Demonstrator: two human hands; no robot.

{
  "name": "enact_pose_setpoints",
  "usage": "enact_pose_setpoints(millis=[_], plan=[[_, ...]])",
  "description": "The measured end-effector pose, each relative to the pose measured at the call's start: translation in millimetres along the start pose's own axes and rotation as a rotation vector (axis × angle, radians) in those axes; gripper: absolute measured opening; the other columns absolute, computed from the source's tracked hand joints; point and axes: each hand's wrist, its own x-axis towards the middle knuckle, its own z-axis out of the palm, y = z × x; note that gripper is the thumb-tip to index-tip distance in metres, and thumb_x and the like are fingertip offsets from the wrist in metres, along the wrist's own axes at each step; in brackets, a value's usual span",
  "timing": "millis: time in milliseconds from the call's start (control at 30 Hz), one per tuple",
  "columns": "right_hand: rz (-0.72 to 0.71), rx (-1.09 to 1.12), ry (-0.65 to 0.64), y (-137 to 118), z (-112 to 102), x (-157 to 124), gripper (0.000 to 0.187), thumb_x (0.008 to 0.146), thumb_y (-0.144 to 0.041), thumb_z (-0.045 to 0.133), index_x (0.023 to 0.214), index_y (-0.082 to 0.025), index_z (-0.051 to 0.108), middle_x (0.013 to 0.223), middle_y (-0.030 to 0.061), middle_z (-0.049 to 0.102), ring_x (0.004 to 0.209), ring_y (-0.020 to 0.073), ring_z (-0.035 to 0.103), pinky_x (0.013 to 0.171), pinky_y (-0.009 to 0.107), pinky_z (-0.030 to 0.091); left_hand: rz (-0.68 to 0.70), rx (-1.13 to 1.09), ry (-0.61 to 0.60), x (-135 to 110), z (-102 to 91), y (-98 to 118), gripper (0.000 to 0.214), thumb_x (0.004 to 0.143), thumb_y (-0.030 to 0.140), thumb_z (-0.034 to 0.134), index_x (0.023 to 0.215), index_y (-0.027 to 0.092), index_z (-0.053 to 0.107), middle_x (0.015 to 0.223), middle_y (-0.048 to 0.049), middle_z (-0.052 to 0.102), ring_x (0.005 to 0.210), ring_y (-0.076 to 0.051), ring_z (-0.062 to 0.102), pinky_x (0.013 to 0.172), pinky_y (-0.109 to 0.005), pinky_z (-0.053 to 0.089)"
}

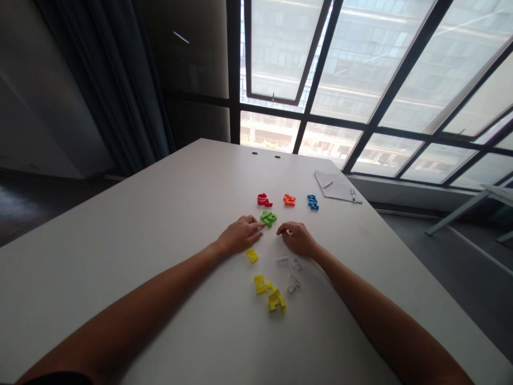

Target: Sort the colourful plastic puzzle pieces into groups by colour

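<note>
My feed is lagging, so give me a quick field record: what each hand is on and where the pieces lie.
left hand: flat on the table, fingers at the green piece; contact unclear
right hand: curled, just right of the green piece; hold unclear
far row: red piece, orange piece, blue piece, left to right
near side: yellow pieces and clear pieces, loose
far right: paper with pen
</note>
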Motion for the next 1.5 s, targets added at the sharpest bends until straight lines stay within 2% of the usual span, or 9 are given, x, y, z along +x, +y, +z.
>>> enact_pose_setpoints(millis=[200, 333, 433, 600, 767, 933, 1133, 1300, 1500], plan=[[-0.039, -0.075, -0.367, -21.9, -40.9, 5.0, 0.021, 0.086, -0.009, 0.057, 0.094, -0.019, 0.074, 0.087, 0.0031, 0.074, 0.073, 0.0140, 0.066, 0.070, 0.024, 0.048, 0.007, -0.077, 0.051, -2.6, -1.4, 1.3, 0.029, 0.098, 0.037, 0.051, 0.112, 0.029, 0.075, 0.114, -0.0044, 0.068, 0.109, -0.021, 0.061, 0.091, -0.031, 0.051], [-0.059, -0.119, -0.476, -41.8, -60.0, 3.8, 0.014, 0.088, -0.020, 0.065, 0.099, -0.021, 0.073, 0.088, 0.0032, 0.074, 0.073, 0.0155, 0.067, 0.068, 0.025, 0.050, 0.018, -0.071, 0.045, -4.1, -3.2, 4.2, 0.027, 0.098, 0.035, 0.051, 0.108, 0.030, 0.076, 0.114, -0.0039, 0.069, 0.108, -0.021, 0.061, 0.090, -0.031, 0.051], [-0.081, -0.109, -0.534, -55.1, -61.3, -0.4, 0.018, 0.085, -0.025, 0.072, 0.103, -0.024, 0.073, 0.092, 0.0025, 0.074, 0.073, 0.0164, 0.068, 0.066, 0.026, 0.050, 0.030, -0.043, 0.046, -5.1, -4.0, 6.1, 0.027, 0.097, 0.033, 0.050, 0.109, 0.029, 0.075, 0.114, -0.0041, 0.068, 0.107, -0.021, 0.061, 0.090, -0.032, 0.052], [-0.117, -0.221, -0.521, -66.1, -42.8, -8.2, 0.034, 0.075, -0.022, 0.083, 0.107, -0.028, 0.074, 0.101, 0.0035, 0.074, 0.087, 0.0223, 0.070, 0.073, 0.029, 0.051, 0.035, -0.028, 0.044, -5.9, -4.3, 5.7, 0.027, 0.097, 0.032, 0.050, 0.110, 0.029, 0.074, 0.113, -0.0042, 0.068, 0.105, -0.021, 0.062, 0.091, -0.032, 0.051], [-0.125, -0.277, -0.571, -67.3, -32.3, -8.7, 0.031, 0.080, -0.011, 0.074, 0.106, -0.027, 0.074, 0.095, 0.0039, 0.074, 0.084, 0.0218, 0.070, 0.072, 0.029, 0.049, 0.047, -0.011, 0.047, -6.1, -3.2, 3.8, 0.026, 0.098, 0.033, 0.050, 0.109, 0.030, 0.074, 0.114, -0.0040, 0.067, 0.106, -0.021, 0.061, 0.091, -0.032, 0.051], [-0.115, -0.226, -0.470, -70.6, -50.5, -4.2, 0.031, 0.090, -0.014, 0.063, 0.116, -0.027, 0.071, 0.105, 0.0052, 0.072, 0.081, 0.0175, 0.066, 0.072, 0.027, 0.049, 0.124, 0.100, 0.015, -7.6, -8.4, 7.3, 0.029, 0.101, 0.033, 0.046, 0.114, 0.028, 0.071, 0.110, -0.0064, 0.067, 0.100, -0.021, 0.062, 0.087, -0.033, 0.051], [-0.108, -0.142, -0.297, -64.3, -75.8, -0.3, 0.021, 0.093, -0.021, 0.059, 0.110, -0.022, 0.072, 0.096, 0.0054, 0.071, 0.080, 0.0171, 0.065, 0.074, 0.028, 0.051, 0.116, 0.080, 0.007, -9.4, -12.1, 6.5, 0.026, 0.100, 0.032, 0.046, 0.107, 0.027, 0.071, 0.109, -0.0056, 0.068, 0.098, -0.020, 0.062, 0.083, -0.030, 0.050], [-0.026, -0.134, -0.312, -54.7, -82.4, -0.3, 0.017, 0.088, -0.026, 0.067, 0.104, -0.022, 0.070, 0.087, 0.0028, 0.072, 0.075, 0.0170, 0.066, 0.069, 0.027, 0.050, 0.070, 0.009, -0.004, -8.8, -11.0, 1.8, 0.019, 0.091, 0.027, 0.051, 0.092, 0.024, 0.069, 0.099, -0.0039, 0.068, 0.089, -0.019, 0.062, 0.078, -0.028, 0.049], [0.032, -0.165, -0.336, -29.9, -81.6, 1.3, 0.010, 0.084, -0.029, 0.072, 0.085, -0.020, 0.069, 0.077, 0.0009, 0.071, 0.070, 0.0155, 0.064, 0.065, 0.025, 0.046, 0.079, 0.022, -0.027, -8.8, -12.5, 2.8, 0.020, 0.090, 0.028, 0.048, 0.091, 0.024, 0.067, 0.096, -0.0041, 0.067, 0.088, -0.019, 0.061, 0.077, -0.028, 0.048]])
